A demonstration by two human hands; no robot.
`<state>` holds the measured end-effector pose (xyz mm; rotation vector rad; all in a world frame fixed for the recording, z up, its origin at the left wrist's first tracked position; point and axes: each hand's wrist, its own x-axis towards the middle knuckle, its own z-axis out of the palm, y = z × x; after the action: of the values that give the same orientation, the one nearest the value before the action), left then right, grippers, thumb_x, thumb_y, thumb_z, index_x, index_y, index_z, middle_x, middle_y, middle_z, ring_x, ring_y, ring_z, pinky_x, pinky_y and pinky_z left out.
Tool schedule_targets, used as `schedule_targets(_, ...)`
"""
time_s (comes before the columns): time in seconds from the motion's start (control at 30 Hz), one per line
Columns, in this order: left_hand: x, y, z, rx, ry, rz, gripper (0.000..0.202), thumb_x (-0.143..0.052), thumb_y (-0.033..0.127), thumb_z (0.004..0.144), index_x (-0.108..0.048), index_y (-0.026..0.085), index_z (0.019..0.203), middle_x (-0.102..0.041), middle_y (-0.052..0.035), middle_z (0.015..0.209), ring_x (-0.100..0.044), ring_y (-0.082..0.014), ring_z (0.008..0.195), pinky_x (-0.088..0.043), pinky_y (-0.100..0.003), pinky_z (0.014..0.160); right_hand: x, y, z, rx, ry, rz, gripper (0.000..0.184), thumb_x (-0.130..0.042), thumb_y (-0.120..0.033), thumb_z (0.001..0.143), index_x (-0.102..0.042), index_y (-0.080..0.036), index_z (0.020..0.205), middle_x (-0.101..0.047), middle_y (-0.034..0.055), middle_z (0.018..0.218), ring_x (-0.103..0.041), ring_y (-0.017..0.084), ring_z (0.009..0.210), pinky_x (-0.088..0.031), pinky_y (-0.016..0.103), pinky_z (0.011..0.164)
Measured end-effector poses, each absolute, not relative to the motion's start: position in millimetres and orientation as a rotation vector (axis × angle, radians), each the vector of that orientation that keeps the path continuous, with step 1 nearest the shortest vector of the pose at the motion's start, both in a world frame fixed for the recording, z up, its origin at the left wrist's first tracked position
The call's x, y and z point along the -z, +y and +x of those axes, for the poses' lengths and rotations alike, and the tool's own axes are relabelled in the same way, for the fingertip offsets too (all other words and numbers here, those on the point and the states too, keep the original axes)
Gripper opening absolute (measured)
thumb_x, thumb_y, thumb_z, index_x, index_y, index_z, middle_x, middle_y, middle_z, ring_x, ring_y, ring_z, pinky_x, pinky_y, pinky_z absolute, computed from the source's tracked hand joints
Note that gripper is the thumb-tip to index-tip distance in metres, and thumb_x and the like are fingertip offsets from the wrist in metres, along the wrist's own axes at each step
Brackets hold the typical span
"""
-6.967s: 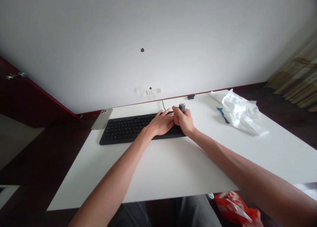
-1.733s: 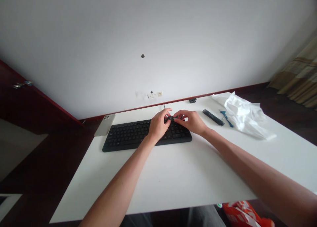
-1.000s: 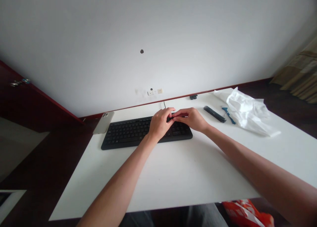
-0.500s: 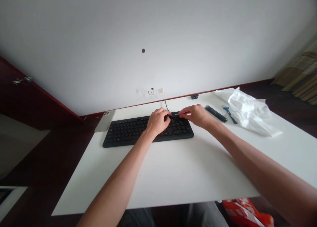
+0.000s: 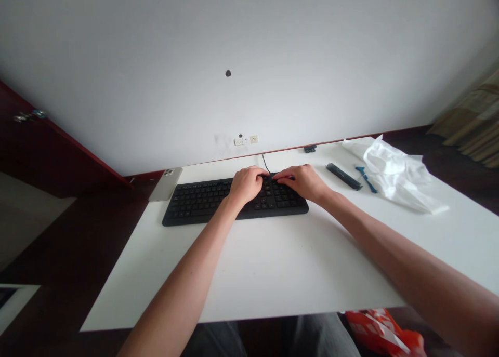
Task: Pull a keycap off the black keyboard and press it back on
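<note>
My left hand (image 5: 245,185) rests curled on the middle of a black computer keyboard (image 5: 198,203), with its fingertips on the upper keys. My right hand (image 5: 302,183) lies on the keyboard's right part, its fingers reaching left towards my left hand. The fingertips of the two hands nearly meet near the top edge. Nothing is visible in either hand, though the fingers hide a few keys.
A pale smartphone (image 5: 166,184) lies left of the keyboard. To the right are a black bar (image 5: 343,176), a blue plastic tool (image 5: 365,179) and crumpled white plastic (image 5: 393,177), all on a white table (image 5: 273,274). An orange bag (image 5: 380,331) lies below the front edge.
Both hands have lowered onto the keyboard, and the small dark item pinched between them earlier no longer shows. The view has shifted slightly, moving the table's contents a little rightward.
</note>
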<state>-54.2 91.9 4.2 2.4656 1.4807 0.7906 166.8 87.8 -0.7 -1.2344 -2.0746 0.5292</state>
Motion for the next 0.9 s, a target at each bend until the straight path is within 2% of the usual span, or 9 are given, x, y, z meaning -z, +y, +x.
schedule_targets(0.37, -2.3, 94.7, -55.6, -0.802, 1.465, 2.465, 0.043, -0.054, 0.002, 0.088, -0.082, 0.03, 0.103, -0.08, 0.0008, 0.11, -0.076, -0.0247, 0.102, -0.06, -0.041, 0.096, 2.1, 90.0, 163.5, -0.465, -2.135, -1.241, 0.021, -0.068, -0.022, 0.088, -0.084, -0.034, 0.095, -0.082, -0.0049, 0.098, -0.076, 0.024, 0.095, -0.058, 0.037, 0.093)
schedule_targets(0.57, -2.1, 93.9, -55.6, -0.82, 1.451, 2.451, 0.043, -0.055, 0.002, 0.087, -0.082, 0.031, 0.103, -0.08, 0.0004, 0.109, -0.075, -0.0249, 0.101, -0.06, -0.042, 0.096, -3.2, 86.9, 158.2, -0.291, -2.324, -1.156, 0.031, -0.057, -0.013, 0.092, -0.084, -0.029, 0.099, -0.081, 0.002, 0.102, -0.074, 0.026, 0.098, -0.057, 0.04, 0.093)
schedule_targets(0.67, -2.9, 93.7, -56.0, -0.808, 1.44, 2.454, 0.043, -0.055, 0.002, 0.086, -0.082, 0.031, 0.103, -0.08, 0.0003, 0.109, -0.075, -0.0241, 0.101, -0.06, -0.04, 0.096, -6.9, 77.3, 154.3, -0.182, -2.422, -1.151, 0.038, -0.052, -0.006, 0.091, -0.083, -0.024, 0.105, -0.081, 0.0056, 0.101, -0.071, 0.027, 0.104, -0.056, 0.039, 0.089)
schedule_targets(0.8, -3.8, 93.4, -56.3, -0.789, 1.403, 2.467, 0.041, -0.055, 0.002, 0.086, -0.082, 0.029, 0.101, -0.08, -0.0004, 0.108, -0.075, -0.0236, 0.101, -0.06, -0.039, 0.096, -12.6, 60.3, 145.0, -0.028, -2.484, -1.364, 0.04, -0.052, -0.003, 0.09, -0.08, -0.021, 0.113, -0.08, 0.0081, 0.097, -0.068, 0.027, 0.107, -0.05, 0.033, 0.072)
schedule_targets(0.9, -4.2, 92.2, -55.9, -0.796, 1.41, 2.459, 0.039, -0.056, 0.003, 0.086, -0.082, 0.028, 0.1, -0.08, -0.0011, 0.107, -0.075, -0.0239, 0.1, -0.06, -0.039, 0.096, -17.4, 51.5, 134.6, 0.093, -2.478, -1.503, 0.035, -0.054, -0.003, 0.091, -0.08, -0.02, 0.109, -0.079, 0.0097, 0.093, -0.065, 0.028, 0.109, -0.046, 0.034, 0.074)
